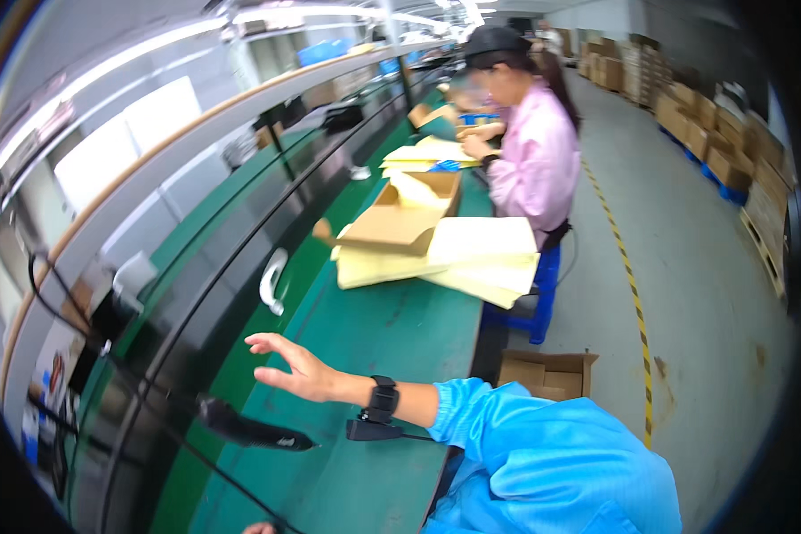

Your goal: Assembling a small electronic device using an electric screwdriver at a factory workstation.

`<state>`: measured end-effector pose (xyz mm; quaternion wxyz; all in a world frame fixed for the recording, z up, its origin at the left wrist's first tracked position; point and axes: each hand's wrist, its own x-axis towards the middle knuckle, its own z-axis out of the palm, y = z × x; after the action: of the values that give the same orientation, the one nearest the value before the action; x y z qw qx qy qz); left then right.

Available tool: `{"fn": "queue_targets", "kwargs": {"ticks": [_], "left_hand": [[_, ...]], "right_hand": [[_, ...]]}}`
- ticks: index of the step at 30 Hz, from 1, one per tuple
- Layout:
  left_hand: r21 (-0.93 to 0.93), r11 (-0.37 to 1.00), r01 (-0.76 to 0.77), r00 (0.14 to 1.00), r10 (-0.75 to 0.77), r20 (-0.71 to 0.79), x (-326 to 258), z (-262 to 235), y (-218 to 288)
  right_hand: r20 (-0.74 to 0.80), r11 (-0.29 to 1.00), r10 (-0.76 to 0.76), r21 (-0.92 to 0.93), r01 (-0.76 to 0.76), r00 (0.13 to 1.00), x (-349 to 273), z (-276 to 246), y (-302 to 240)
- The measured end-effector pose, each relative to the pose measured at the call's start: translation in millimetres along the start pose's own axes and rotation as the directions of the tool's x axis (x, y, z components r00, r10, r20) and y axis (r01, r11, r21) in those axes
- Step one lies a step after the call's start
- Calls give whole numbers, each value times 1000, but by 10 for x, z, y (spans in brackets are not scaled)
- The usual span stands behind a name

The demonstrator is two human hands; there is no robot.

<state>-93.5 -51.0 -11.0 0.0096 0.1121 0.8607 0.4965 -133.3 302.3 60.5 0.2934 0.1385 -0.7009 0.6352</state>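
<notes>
My right hand [298,368] reaches left over the green workbench, fingers stretched out and thumb apart, holding nothing. It comes from a bright blue sleeve and wears a black wrist strap [383,399]. Below it is a black electric screwdriver [254,427] with a thin tip pointing right; I cannot tell if it hangs or lies. Ahead of the fingers lies a white curved plastic part [273,282]. Of my left hand [259,529] only a sliver shows at the bottom edge, its fingers hidden. A small black box [374,431] is below the strap.
Yellow sheets [485,249] and an open cardboard box [400,222] occupy the bench further along. Beyond them a co-worker in pink [543,151] sits on a blue stool [543,303]. Black cables [200,454] cross at left. Another carton [547,374] stands beside the bench.
</notes>
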Motion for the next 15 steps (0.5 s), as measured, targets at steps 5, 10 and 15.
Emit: {"fn": "queue_targets", "kwargs": {"ticks": [5, 10, 15], "left_hand": [[-111, 994, 22, 1000, -20, 21, 206, 116, -171], [-282, 959, -7, 1000, 2, -20, 161, 135, -34], [-225, 974, 15, 999, -22, -28, 180, 106, -148]], "right_hand": [[-588, 953, 104, -172, -249, 802, 45, -727, 1041], [-647, 911, 211, -142, -387, 733, -72, -807, 1377], [-633, 915, 174, -179, -361, 755, -129, -777, 1429]]}}
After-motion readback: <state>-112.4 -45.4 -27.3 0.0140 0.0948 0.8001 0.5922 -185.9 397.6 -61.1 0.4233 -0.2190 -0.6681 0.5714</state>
